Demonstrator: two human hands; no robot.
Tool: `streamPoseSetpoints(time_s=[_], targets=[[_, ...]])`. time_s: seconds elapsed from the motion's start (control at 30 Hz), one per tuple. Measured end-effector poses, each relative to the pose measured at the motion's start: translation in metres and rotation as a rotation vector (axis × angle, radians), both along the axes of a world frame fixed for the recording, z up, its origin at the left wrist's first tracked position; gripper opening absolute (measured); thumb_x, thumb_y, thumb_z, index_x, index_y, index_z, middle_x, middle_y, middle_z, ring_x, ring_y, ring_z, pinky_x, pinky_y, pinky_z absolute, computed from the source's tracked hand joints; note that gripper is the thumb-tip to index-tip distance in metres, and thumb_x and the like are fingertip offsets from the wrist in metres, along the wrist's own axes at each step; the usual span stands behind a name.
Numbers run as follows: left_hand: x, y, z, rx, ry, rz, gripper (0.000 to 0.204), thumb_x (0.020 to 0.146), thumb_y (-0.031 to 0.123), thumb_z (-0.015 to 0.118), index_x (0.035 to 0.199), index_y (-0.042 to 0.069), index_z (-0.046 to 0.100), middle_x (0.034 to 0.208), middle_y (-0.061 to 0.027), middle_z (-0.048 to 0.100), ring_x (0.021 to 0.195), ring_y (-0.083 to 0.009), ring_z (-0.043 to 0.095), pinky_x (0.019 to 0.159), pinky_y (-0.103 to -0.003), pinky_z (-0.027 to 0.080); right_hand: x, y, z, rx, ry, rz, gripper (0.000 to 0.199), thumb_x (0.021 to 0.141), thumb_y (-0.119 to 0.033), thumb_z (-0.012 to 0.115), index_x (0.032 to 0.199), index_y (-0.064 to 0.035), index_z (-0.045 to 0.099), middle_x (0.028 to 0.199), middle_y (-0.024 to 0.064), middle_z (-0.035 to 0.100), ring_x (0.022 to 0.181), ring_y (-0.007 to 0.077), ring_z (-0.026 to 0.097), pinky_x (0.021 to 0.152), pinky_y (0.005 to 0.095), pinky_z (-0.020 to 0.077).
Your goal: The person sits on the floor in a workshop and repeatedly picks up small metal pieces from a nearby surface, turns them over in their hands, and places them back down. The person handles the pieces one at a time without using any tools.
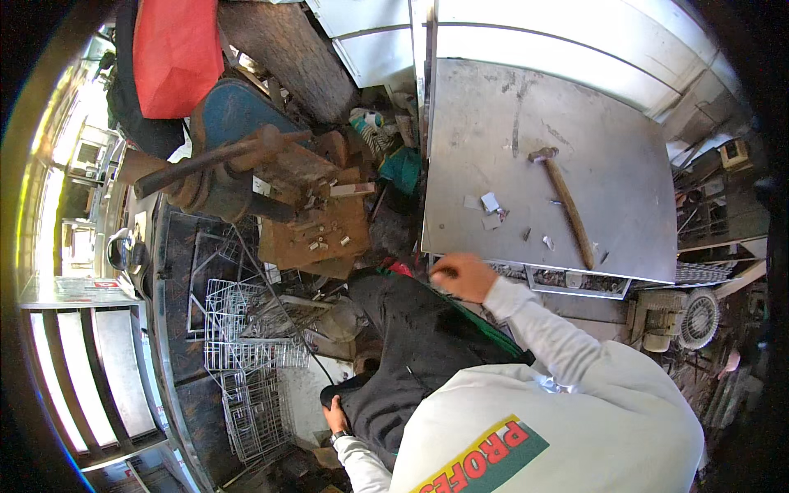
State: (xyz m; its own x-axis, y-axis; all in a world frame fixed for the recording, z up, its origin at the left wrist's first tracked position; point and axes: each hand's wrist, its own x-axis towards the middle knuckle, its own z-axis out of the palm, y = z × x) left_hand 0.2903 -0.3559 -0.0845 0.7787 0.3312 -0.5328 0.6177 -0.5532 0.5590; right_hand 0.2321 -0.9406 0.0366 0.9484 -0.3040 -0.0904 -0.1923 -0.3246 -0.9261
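Observation:
My left hand (334, 416) lies against the lower side of my bent leg, on the dark trousers (403, 361); its visible fingers are stretched along the cloth, and it holds nothing that shows. My right hand (465, 278) is over my other thigh, beside the near edge of a metal-topped table (485, 90). Its fingers are curled in, and whatever they may hold is hidden. Away from both hands, a wooden-handled hammer (569, 207) lies on the tabletop. Left of it are a small white block (490, 202) and several small scraps.
Left of the table stands a heavy blue and rusty vise-like machine (238, 115) with a long bar handle. Small pale pieces lie on a brown board (316, 238) below it. Wire racks (246, 329) stand lower left. A motor-like machine (675, 319) sits at right.

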Motion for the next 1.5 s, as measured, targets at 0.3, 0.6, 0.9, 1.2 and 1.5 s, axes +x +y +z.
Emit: streamPoseSetpoints(time_s=[0.3,0.6,0.9,1.2,1.5], targets=[[0.015,-0.052,0.085,0.354,-0.183,-0.111,0.093,0.094,0.051,0.067,0.162,0.001,0.026,0.158,-0.0322,0.037,0.143,-0.0506,0.035,0.119,-0.049,0.029,-0.033,-0.091,0.001,-0.355,0.154,-0.491,0.023,0.088,-0.026,0.072,0.1,-0.0067,0.075,0.1,0.0152,0.073,0.095,0.0348,0.07,0.084,0.0439,0.0557],[0.011,-0.064,0.076,0.4,-0.237,-0.076,0.092,0.093,0.051,0.07,0.162,0.005,0.028,0.151,-0.0376,0.041,0.135,-0.0523,0.043,0.113,-0.051,0.036,-0.016,-0.076,0.01,-0.735,0.41,-0.521,0.027,0.078,-0.026,0.082,0.098,-0.0103,0.075,0.105,0.0105,0.071,0.096,0.0335,0.07,0.083,0.0461,0.0551],[0.019,-0.082,0.081,0.443,-0.325,-0.123,0.087,0.092,0.049,0.071,0.156,0.003,0.036,0.149,-0.0334,0.046,0.135,-0.0497,0.044,0.114,-0.05,0.036,-0.048,-0.056,0.034,-0.63,-0.341,-0.324,0.015,0.077,0.004,0.074,0.087,-0.005,0.067,0.096,0.0117,0.067,0.088,0.0324,0.067,0.077,0.0398,0.0542],[-0.015,-0.319,0.2,-0.907,-0.224,-0.379,0.029,0.099,0.012,0.069,0.124,-0.001,0.07,0.118,-0.0096,0.073,0.104,-0.0165,0.068,0.09,-0.029,0.054,-0.047,0.028,0.087,-0.382,-0.492,-0.163,0.028,0.071,0.007,0.078,0.091,-0.0073,0.064,0.097,0.0117,0.068,0.086,0.0312,0.068,0.075,0.0394,0.0554],[-0.035,-0.353,0.174,-1.324,0.087,-0.116,0.042,0.104,0.019,0.065,0.14,-0.002,0.06,0.133,-0.01,0.066,0.113,-0.0152,0.065,0.099,-0.03,0.054,-0.029,0.068,0.069,-0.274,-0.411,0.139,0.03,0.073,0.004,0.079,0.099,-0.0068,0.068,0.107,0.0094,0.069,0.098,0.0319,0.067,0.086,0.0401,0.0538]])
